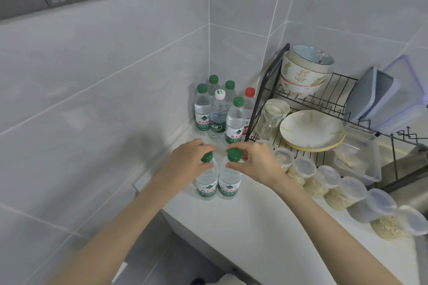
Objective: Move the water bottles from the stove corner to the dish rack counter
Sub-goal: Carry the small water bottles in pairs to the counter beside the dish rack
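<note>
1. Pinching a green cap in each of my hands is how I find things: the left hand has thumb and fingers curled round the cap of the left bottle, grasping it.
2. The right hand grasps the right bottle the same way, with its fingertips closed on the cap.
3. Both bottles stand upright on the white bench, side by side with their labels almost touching. They are close to the bench's left edge.
4. At the back corner of the bench, against the tiled walls, I count a corner cluster of six more bottles. Four have green caps.
5. In that cluster, the white-capped bottle stands in the middle. The red-capped bottle stands at the right, just beside the rack.
6. The black wire dish rack runs along the bench's back right side. I see stacked bowls and plastic containers on its upper tier.
7. A glass and plates sit on the lower tier.
8. A row of lidded jars with pale grainy contents runs along the bench in front of the rack, toward the right edge.
</note>
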### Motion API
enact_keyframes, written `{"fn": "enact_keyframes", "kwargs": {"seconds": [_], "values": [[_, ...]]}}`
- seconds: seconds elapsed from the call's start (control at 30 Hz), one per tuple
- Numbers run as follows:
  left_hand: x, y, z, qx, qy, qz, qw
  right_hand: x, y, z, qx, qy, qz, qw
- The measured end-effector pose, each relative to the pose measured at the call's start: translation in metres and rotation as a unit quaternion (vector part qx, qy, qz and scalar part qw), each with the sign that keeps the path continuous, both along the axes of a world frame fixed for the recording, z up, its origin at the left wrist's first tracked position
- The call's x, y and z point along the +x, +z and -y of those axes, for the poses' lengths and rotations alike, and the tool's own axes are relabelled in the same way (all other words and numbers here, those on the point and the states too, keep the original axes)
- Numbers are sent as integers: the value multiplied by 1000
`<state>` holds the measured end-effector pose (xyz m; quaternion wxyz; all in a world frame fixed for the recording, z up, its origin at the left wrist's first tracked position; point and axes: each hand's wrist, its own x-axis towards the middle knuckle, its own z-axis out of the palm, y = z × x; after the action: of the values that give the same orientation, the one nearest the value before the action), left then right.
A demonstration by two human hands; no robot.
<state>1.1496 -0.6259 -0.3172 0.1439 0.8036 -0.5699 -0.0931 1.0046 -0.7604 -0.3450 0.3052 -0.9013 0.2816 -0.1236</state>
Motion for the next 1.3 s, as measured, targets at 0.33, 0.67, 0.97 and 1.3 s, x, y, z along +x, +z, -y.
{"fn": "enact_keyframes", "kwargs": {"seconds": [0.33, 0.67, 0.97, 1.3], "values": [[18, 5, 9, -18, 25, -24, 999, 7, 15, 5, -27, -1, 4, 1000], [82, 13, 51, -20, 12, -12, 1000, 37, 22, 25, -8, -40, 45, 998], [131, -3, 92, -8, 35, -9, 999, 74, 29, 51, 5, -54, 60, 997], [151, -10, 110, -28, 27, 52, 998, 121, 9, 63, 31, -112, 118, 986]]}}
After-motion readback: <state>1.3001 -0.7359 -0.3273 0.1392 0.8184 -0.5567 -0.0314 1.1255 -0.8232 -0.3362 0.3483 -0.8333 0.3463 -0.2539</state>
